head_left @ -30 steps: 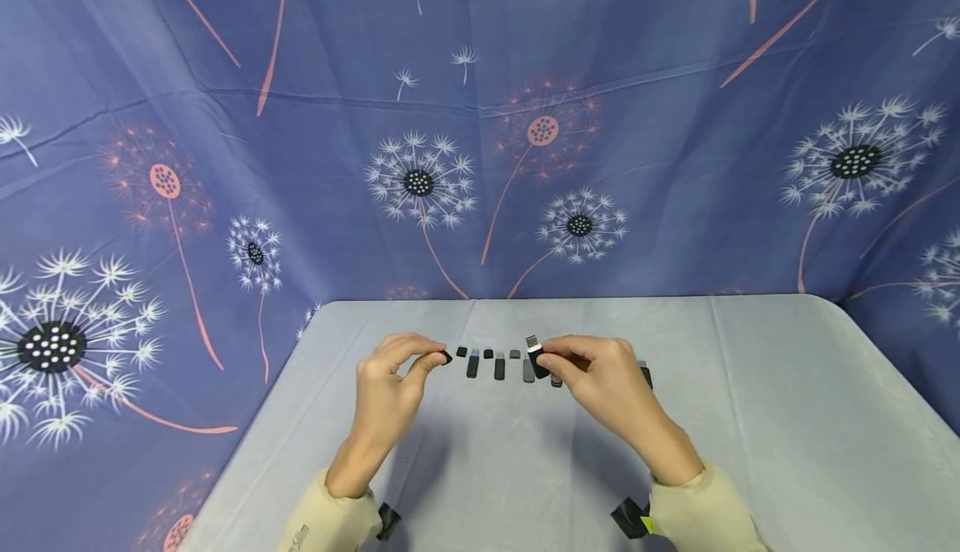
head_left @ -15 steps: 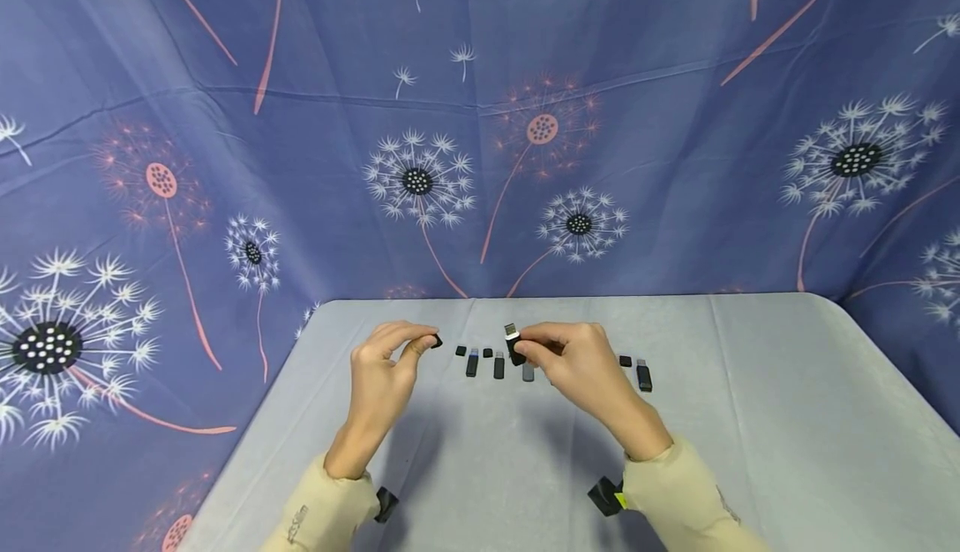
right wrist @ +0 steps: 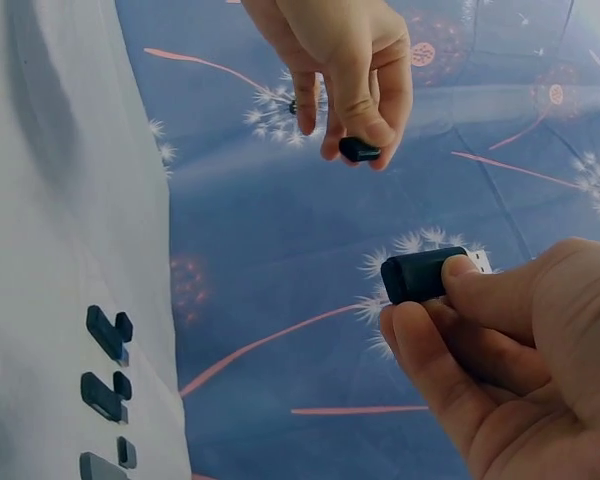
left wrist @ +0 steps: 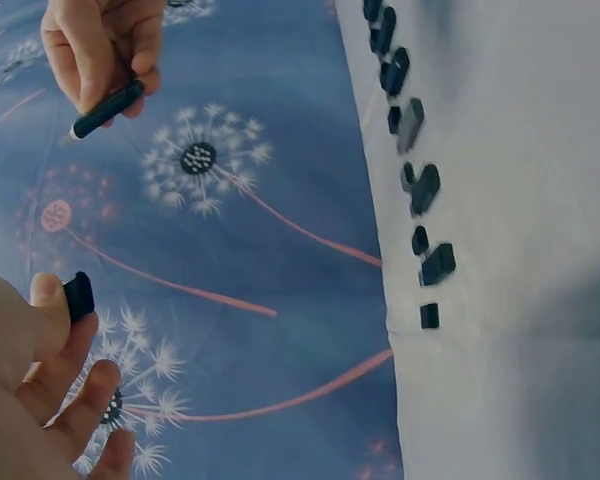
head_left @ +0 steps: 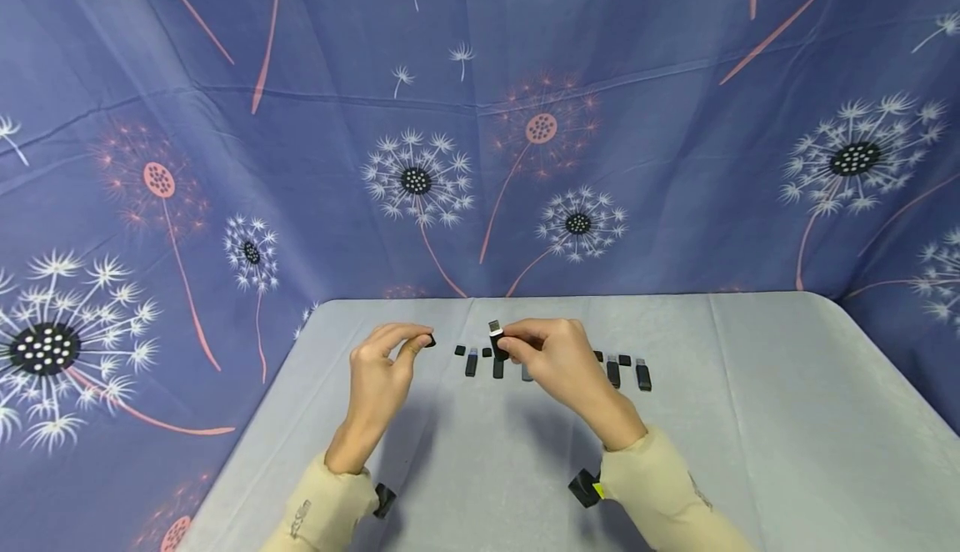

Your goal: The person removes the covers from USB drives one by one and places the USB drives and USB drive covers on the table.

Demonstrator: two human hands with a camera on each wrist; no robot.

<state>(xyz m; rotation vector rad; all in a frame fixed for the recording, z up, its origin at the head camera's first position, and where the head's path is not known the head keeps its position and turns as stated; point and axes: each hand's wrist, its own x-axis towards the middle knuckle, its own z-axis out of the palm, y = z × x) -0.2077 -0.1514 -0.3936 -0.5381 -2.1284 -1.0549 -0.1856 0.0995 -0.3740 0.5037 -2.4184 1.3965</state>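
My left hand (head_left: 381, 373) pinches a small black USB stick cap (left wrist: 78, 297) between thumb and forefinger above the table. To its right, my right hand (head_left: 558, 364) grips a black USB flash drive (right wrist: 420, 274) by its body, metal plug uncovered and pointing up in the head view. Cap and drive are held apart, with a gap between them. Below and behind the hands lies a row of USB sticks, such as a black one (head_left: 471, 363) with a loose cap (head_left: 460, 350) beside it. My right hand hides part of that row.
A pale grey cloth covers the table (head_left: 750, 452). At the row's right end lie two more black drives, the outermost drive (head_left: 643, 375) with a cap (head_left: 625, 360) near it. Behind the table hangs a blue curtain (head_left: 675, 202) with dandelion prints.
My right hand has moved left with the drive, bringing it nearer the cap and uncovering drives at the row's right. My left hand has shifted slightly left and up, still pinching the cap.
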